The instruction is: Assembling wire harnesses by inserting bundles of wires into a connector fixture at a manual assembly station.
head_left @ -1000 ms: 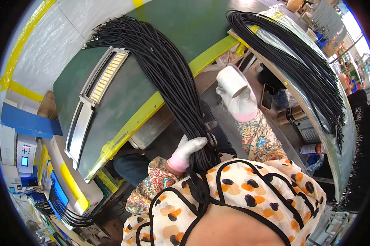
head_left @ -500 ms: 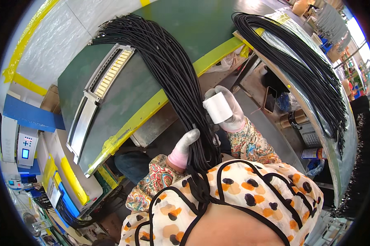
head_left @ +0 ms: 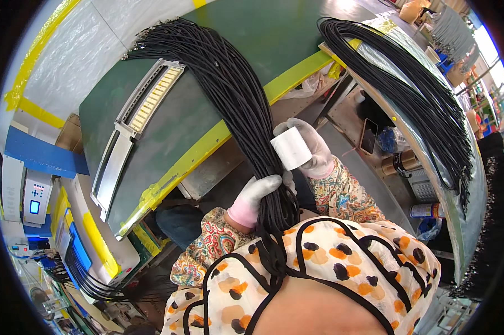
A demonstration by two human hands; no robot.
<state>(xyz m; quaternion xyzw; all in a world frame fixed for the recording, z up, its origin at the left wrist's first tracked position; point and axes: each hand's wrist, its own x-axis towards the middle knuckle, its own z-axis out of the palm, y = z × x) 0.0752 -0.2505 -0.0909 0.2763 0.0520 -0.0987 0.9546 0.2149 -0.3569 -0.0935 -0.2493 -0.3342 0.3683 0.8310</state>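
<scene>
A thick bundle of black cables (head_left: pixel 238 92) runs from the far side of the green table over its yellow-taped edge toward my lap. My gloved left hand (head_left: pixel 257 194) is wrapped round the bundle near its looped end. In my gloved right hand (head_left: pixel 318 152) is a white roll of tape (head_left: pixel 292 148), held right against the bundle's right side. The fingers behind the bundle are partly hidden. On the table, left of the cables, lies a long metal fixture (head_left: pixel 135 125) with a row of pale yellow blocks.
The green table (head_left: pixel 173 134) has a yellow-taped front edge. To the right, another black cable bundle (head_left: pixel 397 84) lies over a plastic-covered bench. A phone (head_left: pixel 369 135) and a spray can (head_left: pixel 425 210) sit below, between the two. A machine with a small screen (head_left: pixel 35 204) stands at the far left.
The white roll has moved slightly left and down, closer to the bundle. My left hand has closed further round the cables, its thumb now lying across them.
</scene>
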